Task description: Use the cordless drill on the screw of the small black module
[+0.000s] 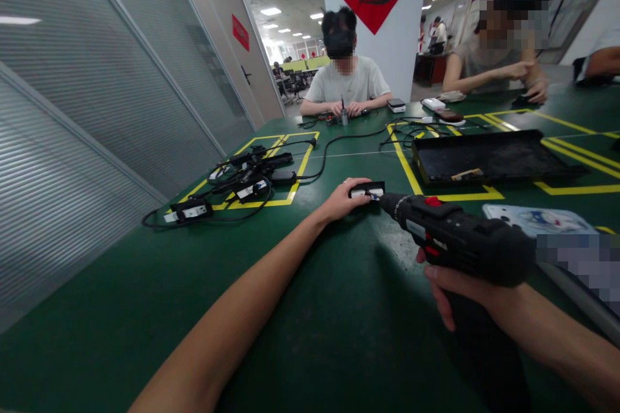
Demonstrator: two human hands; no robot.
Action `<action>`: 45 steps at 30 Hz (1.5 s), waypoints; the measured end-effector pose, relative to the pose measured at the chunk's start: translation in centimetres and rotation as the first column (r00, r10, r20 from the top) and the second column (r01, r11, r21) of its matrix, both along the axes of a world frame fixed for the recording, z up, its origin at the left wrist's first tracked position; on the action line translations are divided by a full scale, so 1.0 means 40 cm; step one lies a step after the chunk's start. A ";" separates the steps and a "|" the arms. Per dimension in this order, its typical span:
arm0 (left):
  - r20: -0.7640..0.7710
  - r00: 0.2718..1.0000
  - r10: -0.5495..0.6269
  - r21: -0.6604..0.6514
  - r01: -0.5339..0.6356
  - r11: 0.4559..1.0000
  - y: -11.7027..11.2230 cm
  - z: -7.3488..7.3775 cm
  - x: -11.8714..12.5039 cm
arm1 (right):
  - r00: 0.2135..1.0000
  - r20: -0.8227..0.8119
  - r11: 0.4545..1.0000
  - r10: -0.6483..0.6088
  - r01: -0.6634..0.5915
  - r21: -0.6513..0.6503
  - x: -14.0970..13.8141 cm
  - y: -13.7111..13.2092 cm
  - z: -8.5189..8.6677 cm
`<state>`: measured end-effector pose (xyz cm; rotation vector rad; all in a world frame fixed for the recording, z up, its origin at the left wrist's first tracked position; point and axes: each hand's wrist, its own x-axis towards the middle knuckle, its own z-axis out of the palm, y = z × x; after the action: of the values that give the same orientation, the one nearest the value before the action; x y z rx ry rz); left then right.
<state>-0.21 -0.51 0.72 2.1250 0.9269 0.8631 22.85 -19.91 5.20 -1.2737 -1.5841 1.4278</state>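
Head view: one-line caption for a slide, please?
The right hand points a power drill at a small black-and-white block held by the left hand at a green table.

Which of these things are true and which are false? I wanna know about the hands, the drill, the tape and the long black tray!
1. The right hand holds the drill. True.
2. The left hand is on the drill too. False: it holds a small black-and-white piece.
3. The drill points toward that piece. True.
4. The tape on the table is red. False: it is yellow.
5. The long black tray lies on the table. True.
6. The table is white. False: it is green.
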 end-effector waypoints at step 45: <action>-0.014 1.000 0.028 0.038 -0.027 0.999 -0.007 0.001 0.005 | 0.994 -0.109 0.993 -0.024 0.011 -0.116 -0.018 -0.046 0.118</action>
<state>-0.03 -0.80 0.77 2.1578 0.9558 0.8870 22.13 -21.76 9.91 -1.2475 -1.4323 1.5704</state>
